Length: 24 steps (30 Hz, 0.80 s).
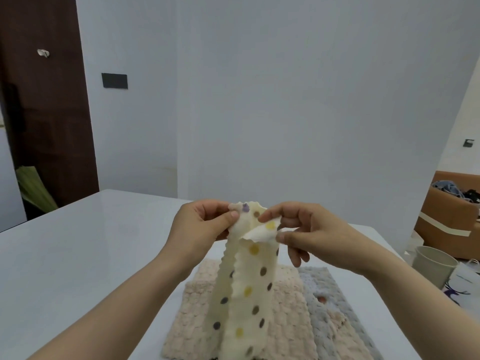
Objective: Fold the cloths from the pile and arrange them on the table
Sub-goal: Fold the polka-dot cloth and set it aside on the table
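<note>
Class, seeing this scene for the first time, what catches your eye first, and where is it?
A cream polka-dot cloth hangs at centre, its top pinched by the left hand and the right hand. Beneath it, on the white table, lie a pink fluffy cloth and a grey cloth to its right.

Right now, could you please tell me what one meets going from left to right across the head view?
dark door → black wall plate → left hand → dotted cloth → right hand → cardboard box
</note>
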### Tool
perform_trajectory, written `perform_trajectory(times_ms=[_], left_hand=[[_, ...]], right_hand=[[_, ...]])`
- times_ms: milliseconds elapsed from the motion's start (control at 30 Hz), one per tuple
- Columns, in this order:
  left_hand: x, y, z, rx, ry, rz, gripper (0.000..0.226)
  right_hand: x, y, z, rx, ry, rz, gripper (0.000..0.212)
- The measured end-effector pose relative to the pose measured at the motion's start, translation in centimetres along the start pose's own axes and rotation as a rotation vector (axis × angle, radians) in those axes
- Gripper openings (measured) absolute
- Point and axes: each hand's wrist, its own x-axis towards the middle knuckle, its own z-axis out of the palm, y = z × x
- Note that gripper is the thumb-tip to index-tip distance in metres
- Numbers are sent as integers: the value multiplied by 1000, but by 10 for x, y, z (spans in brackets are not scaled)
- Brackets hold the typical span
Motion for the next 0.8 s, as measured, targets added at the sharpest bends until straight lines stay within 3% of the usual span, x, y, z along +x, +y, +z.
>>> perform_trajectory(times_ms=[167,433,800], left_hand=[[-7,5,-1,-37,38,-3,12],[-17,9,0,-27,-56,15,15],[-23,11,4,-23,-105,48,13]], right_hand=[[-1,-7,10,-110,114,-52,11],[2,-14,17,-190,221,-150,22],[5,-9,20,-209,279,-172,21]])
